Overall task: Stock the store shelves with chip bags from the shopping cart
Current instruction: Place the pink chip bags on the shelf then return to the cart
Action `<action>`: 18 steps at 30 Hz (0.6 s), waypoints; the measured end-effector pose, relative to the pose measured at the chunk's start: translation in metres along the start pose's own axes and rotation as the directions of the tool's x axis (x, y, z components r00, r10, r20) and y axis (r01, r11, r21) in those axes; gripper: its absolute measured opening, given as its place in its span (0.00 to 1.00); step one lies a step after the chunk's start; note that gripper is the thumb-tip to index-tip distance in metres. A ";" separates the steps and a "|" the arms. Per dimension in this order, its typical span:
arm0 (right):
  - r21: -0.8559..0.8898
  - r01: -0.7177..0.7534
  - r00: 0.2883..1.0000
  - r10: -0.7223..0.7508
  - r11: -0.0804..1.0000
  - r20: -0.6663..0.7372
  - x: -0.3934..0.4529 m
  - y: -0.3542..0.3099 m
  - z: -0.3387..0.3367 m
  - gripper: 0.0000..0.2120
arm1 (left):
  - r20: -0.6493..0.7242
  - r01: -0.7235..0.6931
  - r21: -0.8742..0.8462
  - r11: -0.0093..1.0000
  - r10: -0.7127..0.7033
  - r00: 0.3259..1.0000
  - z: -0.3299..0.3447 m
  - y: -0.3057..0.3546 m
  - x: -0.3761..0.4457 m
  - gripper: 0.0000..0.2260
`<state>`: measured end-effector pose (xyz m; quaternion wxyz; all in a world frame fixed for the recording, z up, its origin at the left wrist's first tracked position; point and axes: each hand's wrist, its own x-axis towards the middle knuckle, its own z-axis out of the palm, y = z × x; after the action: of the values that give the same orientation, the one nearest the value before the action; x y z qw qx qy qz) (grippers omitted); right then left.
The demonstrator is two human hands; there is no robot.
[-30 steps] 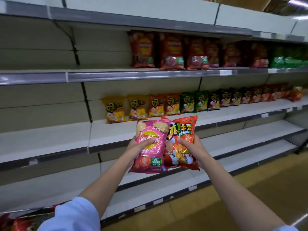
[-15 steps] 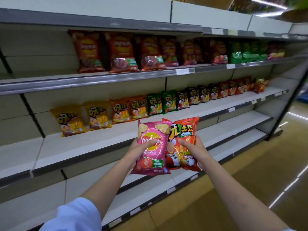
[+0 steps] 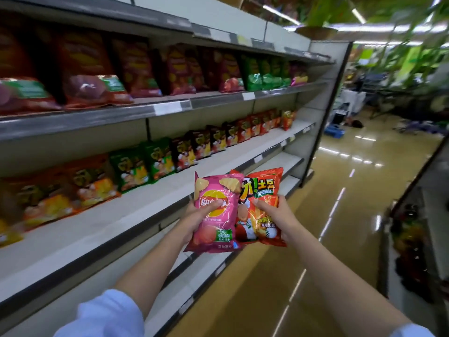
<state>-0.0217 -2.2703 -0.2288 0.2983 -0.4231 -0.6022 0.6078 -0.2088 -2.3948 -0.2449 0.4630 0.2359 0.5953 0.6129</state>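
Since the earlier frames the view has turned to the right, so the shelves now run away toward the end of the aisle, while both hands have stayed in front of the chest with the same two bags.

The left hand (image 3: 196, 221) holds the pink chip bag (image 3: 216, 212); its grip is closed around the bag, with the thumb across the front over the yellow logo and the fingers behind. The right hand (image 3: 275, 215) holds the red chip bag (image 3: 263, 190) in the same way, thumb on the front and fingers at the right edge. Both bags are upright and side by side, and the pink one overlaps the left edge of the red one. They are held in the air in front of the middle shelf (image 3: 116, 215), not touching it.

On the middle shelf stands a row of small bags (image 3: 155, 159), from orange through green to red, pushed to the back. On the upper shelf (image 3: 170, 107) stand bigger dark red bags (image 3: 90, 79) and, further right, green bags (image 3: 263, 74). A light blue sleeve (image 3: 104, 314) shows at the bottom. The floor (image 3: 340, 190) of the aisle is shiny and yellowish.
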 end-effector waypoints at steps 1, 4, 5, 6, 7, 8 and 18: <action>0.000 -0.007 1.000 0.007 1.000 -0.015 0.016 -0.007 -0.008 0.33 | 0.017 -0.001 0.004 1.000 0.001 1.000 0.008 0.007 0.019 0.49; -0.007 -0.008 0.998 0.007 1.000 -0.057 0.068 -0.023 -0.025 0.33 | 0.062 -0.015 -0.019 1.000 0.016 0.998 0.030 0.027 0.074 0.40; -0.009 -0.010 0.997 0.009 1.000 -0.072 0.082 -0.026 -0.029 0.33 | 0.067 -0.016 -0.020 1.000 0.017 0.998 0.035 0.032 0.090 0.39; -0.008 -0.014 0.996 0.013 1.000 -0.086 0.097 -0.029 -0.033 0.34 | 0.075 -0.020 -0.018 1.000 0.021 0.997 0.041 0.039 0.109 0.39; -0.001 -0.020 0.995 0.020 1.000 -0.100 0.111 -0.029 -0.037 0.35 | 0.082 -0.026 -0.013 1.000 0.027 0.996 0.046 0.043 0.125 0.39; 0.013 -0.026 0.993 0.028 1.000 -0.111 0.124 -0.029 -0.040 0.36 | 0.087 -0.029 -0.010 1.000 0.029 0.996 0.051 0.047 0.139 0.38; 0.086 -0.126 0.980 0.138 0.988 -0.142 0.243 -0.014 -0.098 0.37 | 0.107 0.033 0.052 0.998 -0.039 0.994 0.111 0.052 0.268 0.36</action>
<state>-0.0510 -2.0095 -0.2443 0.3169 -0.4942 -0.5254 0.6159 -0.2532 -2.1037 -0.2456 0.4993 0.2695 0.5887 0.5757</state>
